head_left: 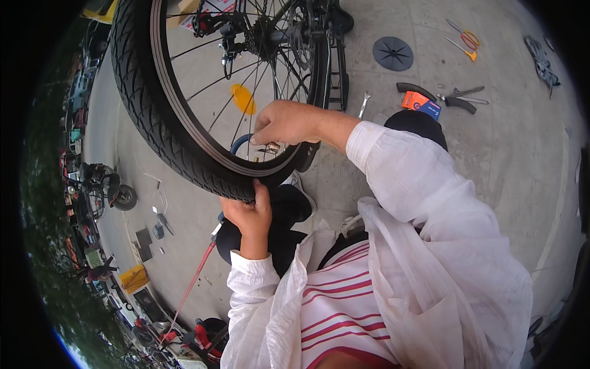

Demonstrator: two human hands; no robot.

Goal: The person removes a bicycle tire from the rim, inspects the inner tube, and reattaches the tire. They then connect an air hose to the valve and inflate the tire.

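The bicycle wheel [184, 129] is held low in the middle of the view, just above the pavement and close before the knees. Its black treaded tyre [157, 132] is clasped from below by the left hand [249, 215], fingers wrapped over the tread — a closed grip on rubber that is judged firm, grippy and slightly yielding. Just beyond, the right hand [284, 123] is pinched shut at the inner side of the rim [203, 144], around what looks like the valve [270, 148], beside a blue hose end [238, 142]; what exactly is pinched cannot be told. The wheel is judged moderately heavy with the bicycle attached, stiff at the rim, delicate at the thin spokes [246, 80] — hold is best taken at tyre and rim. A red hose [193, 283] trails along the concrete pavement [504, 160] towards its left edge. Farther off, towards the right edge, lie pliers [458, 98], an orange box [421, 103], a spanner [364, 103], a dark round disc [393, 53] and scissors [465, 40].
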